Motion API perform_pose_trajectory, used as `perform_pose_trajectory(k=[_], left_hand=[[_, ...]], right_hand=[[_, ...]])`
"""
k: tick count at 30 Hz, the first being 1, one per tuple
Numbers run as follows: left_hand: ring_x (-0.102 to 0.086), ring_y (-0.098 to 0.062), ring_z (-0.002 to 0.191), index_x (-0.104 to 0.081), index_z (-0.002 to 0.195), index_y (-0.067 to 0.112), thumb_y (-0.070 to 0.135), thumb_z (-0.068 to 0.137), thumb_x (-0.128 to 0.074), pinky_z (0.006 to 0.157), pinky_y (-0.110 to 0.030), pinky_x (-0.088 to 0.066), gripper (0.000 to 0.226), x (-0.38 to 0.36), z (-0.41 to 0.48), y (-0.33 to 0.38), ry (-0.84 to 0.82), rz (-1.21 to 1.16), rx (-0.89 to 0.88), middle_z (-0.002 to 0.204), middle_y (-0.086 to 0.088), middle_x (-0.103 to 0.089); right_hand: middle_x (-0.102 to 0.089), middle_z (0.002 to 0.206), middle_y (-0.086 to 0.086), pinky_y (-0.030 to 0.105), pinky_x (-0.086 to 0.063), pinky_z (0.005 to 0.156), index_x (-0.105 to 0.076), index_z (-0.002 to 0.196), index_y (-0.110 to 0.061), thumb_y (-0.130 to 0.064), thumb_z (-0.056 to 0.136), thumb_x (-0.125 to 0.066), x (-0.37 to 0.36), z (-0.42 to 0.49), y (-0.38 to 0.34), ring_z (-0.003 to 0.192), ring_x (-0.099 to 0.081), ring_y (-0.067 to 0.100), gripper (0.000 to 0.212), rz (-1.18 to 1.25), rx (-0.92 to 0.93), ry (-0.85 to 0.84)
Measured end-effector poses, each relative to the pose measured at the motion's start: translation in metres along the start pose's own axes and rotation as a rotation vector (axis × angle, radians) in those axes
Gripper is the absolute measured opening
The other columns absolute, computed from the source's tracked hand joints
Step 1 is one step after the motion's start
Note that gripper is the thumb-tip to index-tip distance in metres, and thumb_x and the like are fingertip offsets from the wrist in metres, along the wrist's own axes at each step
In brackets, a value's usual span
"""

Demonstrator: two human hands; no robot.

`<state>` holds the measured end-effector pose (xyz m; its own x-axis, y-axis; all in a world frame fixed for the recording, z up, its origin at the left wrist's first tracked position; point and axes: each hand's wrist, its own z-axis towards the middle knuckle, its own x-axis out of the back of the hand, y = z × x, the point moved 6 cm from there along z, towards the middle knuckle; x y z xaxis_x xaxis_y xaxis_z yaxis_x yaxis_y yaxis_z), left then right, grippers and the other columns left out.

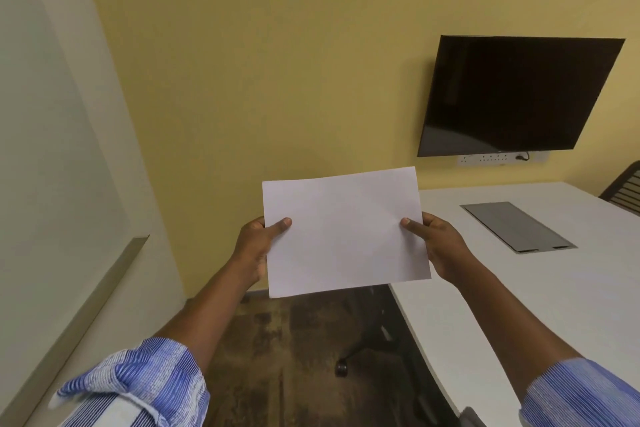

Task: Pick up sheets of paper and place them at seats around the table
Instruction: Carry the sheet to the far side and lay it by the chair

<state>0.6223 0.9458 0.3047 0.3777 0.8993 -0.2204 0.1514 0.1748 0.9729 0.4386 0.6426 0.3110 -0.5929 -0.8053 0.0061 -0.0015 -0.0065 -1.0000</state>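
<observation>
A blank white sheet of paper is held in the air in front of me, tilted slightly, over the floor just left of the white table. My left hand grips its left edge with the thumb on top. My right hand grips its right edge the same way. Whether there is one sheet or a thin stack I cannot tell. The fingers under the paper are hidden.
A grey cable hatch is set in the tabletop. A dark wall screen hangs on the yellow wall above a socket strip. A black chair back shows at far right. A castor base stands on the brown floor under the table edge.
</observation>
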Motion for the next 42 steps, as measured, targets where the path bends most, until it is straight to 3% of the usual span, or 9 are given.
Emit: perform_pose_trajectory(k=[3, 7, 14, 18, 24, 30, 34, 37, 42], left_hand=[[-0.076, -0.023, 0.074, -0.074, 0.094, 0.012, 0.017, 0.081, -0.081, 0.061, -0.034, -0.059, 0.015, -0.01, 0.045, -0.007, -0.036, -0.004, 0.014, 0.092, -0.005, -0.079], [-0.076, -0.029, 0.084, -0.074, 0.098, 0.01, 0.015, 0.081, -0.081, 0.076, -0.043, -0.06, 0.019, -0.032, 0.112, -0.013, -0.07, -0.008, 0.03, 0.098, -0.009, -0.079], [-0.072, -0.035, 0.093, -0.073, 0.102, 0.01, 0.017, 0.081, -0.081, 0.085, -0.051, -0.058, 0.023, -0.075, 0.221, -0.019, -0.091, -0.02, 0.057, 0.1, -0.009, -0.078], [-0.072, -0.034, 0.091, -0.072, 0.1, 0.01, 0.015, 0.081, -0.081, 0.077, -0.044, -0.058, 0.021, -0.096, 0.268, -0.027, -0.093, -0.056, 0.089, 0.1, -0.009, -0.078], [-0.073, -0.029, 0.084, -0.072, 0.099, 0.011, 0.014, 0.082, -0.08, 0.068, -0.039, -0.058, 0.019, -0.141, 0.338, -0.043, -0.119, -0.114, 0.145, 0.098, -0.008, -0.078], [-0.07, -0.033, 0.095, -0.067, 0.112, 0.007, 0.011, 0.085, -0.077, 0.078, -0.046, -0.057, 0.029, -0.202, 0.403, -0.074, -0.184, -0.179, 0.222, 0.106, -0.01, -0.075], [-0.072, -0.03, 0.089, -0.068, 0.103, 0.008, 0.011, 0.087, -0.076, 0.077, -0.046, -0.058, 0.018, -0.249, 0.44, -0.105, -0.245, -0.165, 0.302, 0.099, -0.008, -0.076], [-0.073, -0.03, 0.094, -0.07, 0.106, 0.011, 0.011, 0.088, -0.075, 0.085, -0.048, -0.057, 0.019, -0.274, 0.452, -0.128, -0.276, -0.159, 0.362, 0.103, -0.009, -0.076], [-0.075, -0.018, 0.079, -0.071, 0.098, 0.019, 0.016, 0.085, -0.078, 0.062, -0.031, -0.058, 0.015, -0.324, 0.477, -0.182, -0.273, -0.032, 0.452, 0.089, 0.002, -0.079]], right_hand=[[-0.079, 0.102, -0.006, 0.039, -0.055, 0.078, -0.075, 0.107, -0.021, -0.029, 0.091, -0.072, 0.002, 0.036, 0.006, 0.096, -0.071, 0.023, 0.019, -0.004, 0.003, 0.033], [-0.079, 0.105, -0.006, 0.035, -0.054, 0.074, -0.075, 0.11, -0.021, -0.029, 0.092, -0.071, 0.009, 0.091, 0.009, 0.095, -0.073, 0.021, 0.02, -0.009, 0.003, 0.062], [-0.079, 0.101, -0.006, 0.037, -0.057, 0.076, -0.074, 0.107, -0.023, -0.03, 0.094, -0.068, 0.032, 0.19, 0.003, 0.096, -0.072, 0.023, 0.016, -0.054, -0.024, 0.111], [-0.078, 0.105, 0.003, 0.038, -0.056, 0.08, -0.076, 0.1, -0.019, -0.033, 0.094, -0.068, 0.049, 0.229, 0.009, 0.092, -0.072, 0.025, 0.017, -0.016, -0.047, 0.123], [-0.074, 0.116, 0.01, 0.041, -0.06, 0.083, -0.072, 0.116, -0.012, -0.031, 0.092, -0.071, 0.083, 0.274, 0.039, 0.1, -0.07, 0.03, 0.03, 0.106, -0.107, 0.233], [-0.077, 0.1, 0.006, 0.037, -0.058, 0.074, -0.068, 0.113, -0.012, -0.023, 0.094, -0.07, 0.109, 0.309, 0.064, 0.093, -0.076, 0.03, 0.022, 0.14, -0.126, 0.356], [-0.074, 0.096, 0.007, 0.038, -0.059, 0.077, -0.066, 0.11, -0.008, -0.02, 0.093, -0.071, 0.139, 0.329, 0.078, 0.091, -0.076, 0.03, 0.021, 0.118, -0.148, 0.508], [-0.074, 0.089, 0.004, 0.037, -0.06, 0.078, -0.067, 0.1, -0.009, -0.02, 0.093, -0.071, 0.159, 0.333, 0.085, 0.086, -0.077, 0.027, 0.013, 0.092, -0.173, 0.572], [-0.075, 0.087, 0.002, 0.034, -0.059, 0.072, -0.068, 0.096, -0.013, -0.021, 0.092, -0.072, 0.212, 0.357, 0.112, 0.086, -0.075, 0.027, 0.009, 0.072, -0.242, 0.666]])
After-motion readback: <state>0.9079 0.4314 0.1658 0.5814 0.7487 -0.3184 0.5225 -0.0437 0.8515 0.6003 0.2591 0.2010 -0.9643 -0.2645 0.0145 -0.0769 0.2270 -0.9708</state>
